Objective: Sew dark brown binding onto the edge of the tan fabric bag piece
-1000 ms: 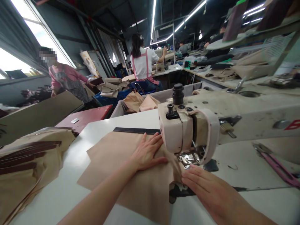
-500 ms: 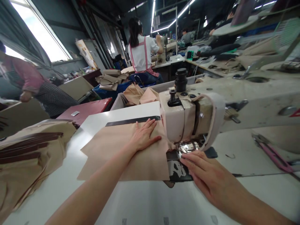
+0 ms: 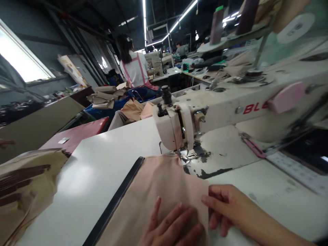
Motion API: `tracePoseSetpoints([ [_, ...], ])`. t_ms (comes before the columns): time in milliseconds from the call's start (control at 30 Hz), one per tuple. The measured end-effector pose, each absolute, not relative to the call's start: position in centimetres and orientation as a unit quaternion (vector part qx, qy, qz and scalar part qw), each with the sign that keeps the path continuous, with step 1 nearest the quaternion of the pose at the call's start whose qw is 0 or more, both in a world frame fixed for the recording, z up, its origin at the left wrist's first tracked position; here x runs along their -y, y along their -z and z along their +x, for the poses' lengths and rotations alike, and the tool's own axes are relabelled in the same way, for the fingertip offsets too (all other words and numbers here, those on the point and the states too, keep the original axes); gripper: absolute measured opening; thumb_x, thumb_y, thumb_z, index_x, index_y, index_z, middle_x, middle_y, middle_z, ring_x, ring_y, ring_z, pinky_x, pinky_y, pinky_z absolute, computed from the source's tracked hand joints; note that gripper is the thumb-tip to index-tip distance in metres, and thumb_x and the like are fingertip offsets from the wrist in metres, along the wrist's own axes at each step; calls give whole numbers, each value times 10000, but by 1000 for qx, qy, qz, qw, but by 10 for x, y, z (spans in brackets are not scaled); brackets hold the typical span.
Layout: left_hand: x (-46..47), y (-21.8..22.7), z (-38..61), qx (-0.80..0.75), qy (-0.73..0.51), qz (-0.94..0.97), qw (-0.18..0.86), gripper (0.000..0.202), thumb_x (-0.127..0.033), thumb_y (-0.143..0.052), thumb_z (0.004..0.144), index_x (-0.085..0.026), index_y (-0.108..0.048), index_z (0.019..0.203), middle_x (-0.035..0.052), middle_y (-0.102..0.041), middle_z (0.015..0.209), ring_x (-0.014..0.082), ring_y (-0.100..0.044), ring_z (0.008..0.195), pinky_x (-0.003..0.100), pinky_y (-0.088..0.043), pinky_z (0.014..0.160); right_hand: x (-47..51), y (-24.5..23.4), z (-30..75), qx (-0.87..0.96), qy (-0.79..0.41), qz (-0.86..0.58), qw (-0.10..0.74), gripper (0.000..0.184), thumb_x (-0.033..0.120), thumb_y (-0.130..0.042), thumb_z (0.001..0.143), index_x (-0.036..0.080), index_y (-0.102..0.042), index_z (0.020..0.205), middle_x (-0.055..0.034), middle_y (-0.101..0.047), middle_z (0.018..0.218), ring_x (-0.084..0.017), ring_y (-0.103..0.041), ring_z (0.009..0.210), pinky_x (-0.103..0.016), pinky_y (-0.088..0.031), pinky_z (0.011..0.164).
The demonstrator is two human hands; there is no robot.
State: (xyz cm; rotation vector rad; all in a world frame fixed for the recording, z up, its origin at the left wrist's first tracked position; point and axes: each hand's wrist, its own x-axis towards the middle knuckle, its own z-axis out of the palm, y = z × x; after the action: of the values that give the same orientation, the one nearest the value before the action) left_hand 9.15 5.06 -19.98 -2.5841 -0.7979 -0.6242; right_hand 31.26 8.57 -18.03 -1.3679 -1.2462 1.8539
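Note:
A tan fabric piece with a dark strip along its left edge lies on the white table, in front of the sewing machine head. My left hand rests flat on the near part of the fabric, fingers spread. My right hand pinches the fabric's right edge, fingers curled under it. The presser foot stands just past the fabric's far corner.
A stack of tan pieces with brown strips lies at the left. A red board and a bin of tan pieces sit beyond the table. A person in a pink apron sits at a machine ahead. A pink tool lies on the machine bed.
The fabric has been pulled back from under the machine head toward me and turned. Both hands came nearer; my right hand went from flat beside the presser foot to gripping the fabric edge.

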Motion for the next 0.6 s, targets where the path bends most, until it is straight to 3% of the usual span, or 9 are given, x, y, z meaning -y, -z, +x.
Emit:
tracePoseSetpoints([
  [100, -58, 203, 96, 246, 251, -922, 161, 243, -252, -432, 954, -288, -623, 1100, -87, -685, 1083, 90, -572, 1099, 399, -60, 1177, -98, 165, 313, 476, -651, -513, 294, 388, 478, -698, 673, 167, -502, 547, 2, -583, 479, -114, -548, 429, -195, -441, 428],
  [200, -73, 187, 98, 275, 277, -920, 43, 184, -224, -476, 925, -219, -612, 1047, -36, -703, 948, 92, -610, 983, 305, -190, 1152, -99, 159, 309, 469, -645, -514, 316, 377, 451, -718, 635, 172, -491, 519, 20, -561, 458, -110, -533, 434, -209, -450, 463],
  [300, -97, 159, 106, 344, 251, -903, -56, 344, -232, -473, 900, -192, -476, 1242, 49, -609, 1172, 151, -523, 1134, 322, -318, 1073, -98, 160, 305, 466, -642, -511, 331, 374, 431, -718, 617, 178, -470, 498, 28, -540, 442, -110, -520, 431, -210, -420, 451],
  [400, -125, 131, 122, 367, 173, -906, -123, 333, -185, -392, 924, -237, -475, 1243, 26, -544, 1290, 173, -458, 1213, 366, -348, 1035, -99, 161, 302, 466, -642, -512, 331, 350, 419, -688, 633, 176, -474, 499, 21, -539, 445, -119, -527, 433, -221, -419, 453],
  [500, -145, 108, 138, 380, 86, -905, -172, 211, -165, -415, 913, -239, -598, 987, -15, -651, 1055, 155, -565, 1005, 331, -406, 920, -101, 162, 302, 464, -642, -514, 330, 307, 400, -665, 636, 176, -487, 523, 15, -553, 465, -128, -536, 448, -231, -432, 460],
  [600, -150, 95, 144, 387, 55, -909, -148, 107, -183, -508, 872, -214, -603, 833, -27, -638, 837, 139, -566, 817, 277, -418, 777, -103, 162, 304, 462, -640, -515, 334, 277, 366, -659, 623, 183, -479, 519, 20, -552, 477, -124, -528, 450, -234, -441, 470],
])
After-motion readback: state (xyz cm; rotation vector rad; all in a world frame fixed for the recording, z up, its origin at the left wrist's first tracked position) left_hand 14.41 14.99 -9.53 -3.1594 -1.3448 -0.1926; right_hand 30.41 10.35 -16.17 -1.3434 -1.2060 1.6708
